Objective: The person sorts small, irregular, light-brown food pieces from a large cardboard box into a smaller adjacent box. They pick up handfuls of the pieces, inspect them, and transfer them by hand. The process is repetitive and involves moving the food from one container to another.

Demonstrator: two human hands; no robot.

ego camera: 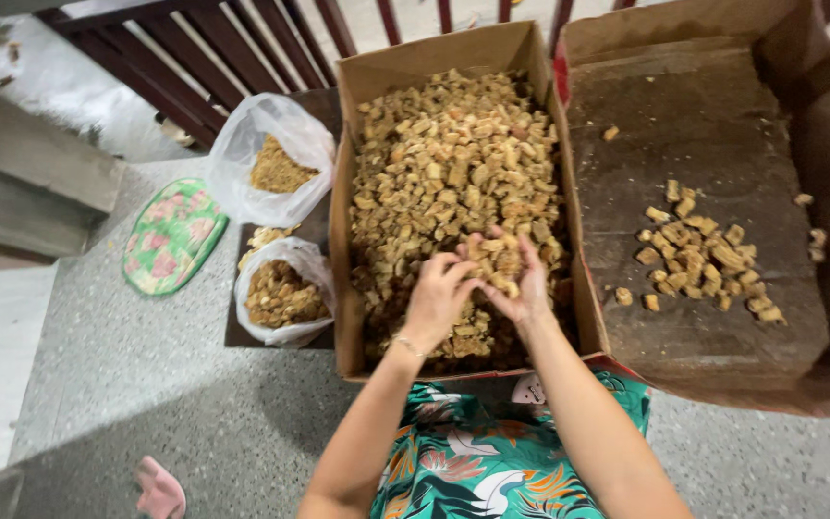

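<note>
Pieces: small tan-brown chunks (453,163), heaped.
Hands: left hand (437,298) and right hand (521,284) cupped together, scooping chunks.
Boxes: two, full box (357,86), sparse box (818,144).
Bags: two (276,159).

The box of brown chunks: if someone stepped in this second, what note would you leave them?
Left hand and right hand: cupped together over the full box, holding a heap of chunks.
Right-hand box: a small pile lies on its floor, a few strays around.
Two bags left of the full box are partly filled.
Done: that small pile and the bag contents.
Left: most of the full box.
</note>
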